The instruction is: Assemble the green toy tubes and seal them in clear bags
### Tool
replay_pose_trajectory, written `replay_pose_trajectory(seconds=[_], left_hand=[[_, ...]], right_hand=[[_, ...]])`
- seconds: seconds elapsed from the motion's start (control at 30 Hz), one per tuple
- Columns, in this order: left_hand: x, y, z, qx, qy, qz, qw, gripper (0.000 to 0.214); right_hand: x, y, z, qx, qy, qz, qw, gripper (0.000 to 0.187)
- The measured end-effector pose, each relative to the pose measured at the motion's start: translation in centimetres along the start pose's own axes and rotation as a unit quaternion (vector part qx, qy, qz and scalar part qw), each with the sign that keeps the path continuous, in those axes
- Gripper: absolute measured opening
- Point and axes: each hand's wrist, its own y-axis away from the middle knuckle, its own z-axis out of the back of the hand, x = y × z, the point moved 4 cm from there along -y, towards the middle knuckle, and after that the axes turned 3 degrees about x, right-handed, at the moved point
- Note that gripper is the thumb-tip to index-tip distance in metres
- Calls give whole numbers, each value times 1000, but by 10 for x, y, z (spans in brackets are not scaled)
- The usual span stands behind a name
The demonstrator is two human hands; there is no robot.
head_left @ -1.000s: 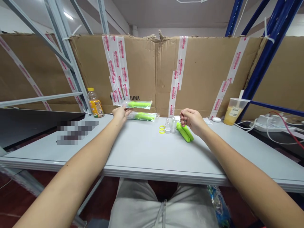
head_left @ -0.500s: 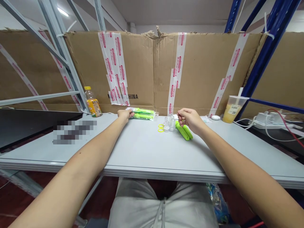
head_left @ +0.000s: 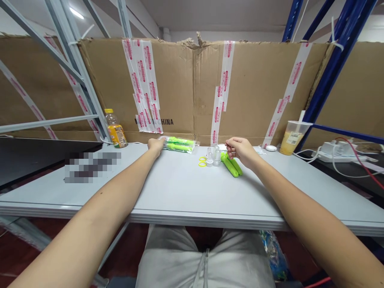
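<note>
My left hand [head_left: 156, 145] reaches far across the grey table [head_left: 180, 192] and rests at the end of two clear bags with green tubes inside [head_left: 179, 144], fingers closed on the bag edge. My right hand [head_left: 240, 150] hovers curled just above two loose green tubes [head_left: 231, 165], fingertips pinched together; what they pinch is too small to make out. Between the hands stand two small clear bottles [head_left: 213, 157] and two yellow rings [head_left: 202, 161].
A taped cardboard wall [head_left: 192, 88] closes the back of the table. An orange drink bottle [head_left: 115, 130] stands at the back left, a plastic cup with a straw [head_left: 292, 137] at the back right, beside a white power strip with cables [head_left: 339, 152]. Metal rack posts rise on both sides.
My left hand lowered the bagged green tube from the air onto the other bag at the back of the table. The right hand barely shifted.
</note>
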Motion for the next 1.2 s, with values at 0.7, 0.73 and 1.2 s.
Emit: replay_pose_trajectory(seconds=[0.7,0.73,1.2], left_hand=[[-95,178,-30,269,-94,-534,796,14],[-95,178,-30,270,-105,-535,793,14],[-69,170,-43,475,-239,-429,730,14]], right_hand=[[-36,-19,37,2,500,-153,853,30],[-37,-19,38,3,506,-157,848,34],[-40,-17,39,-31,468,-154,869,34]])
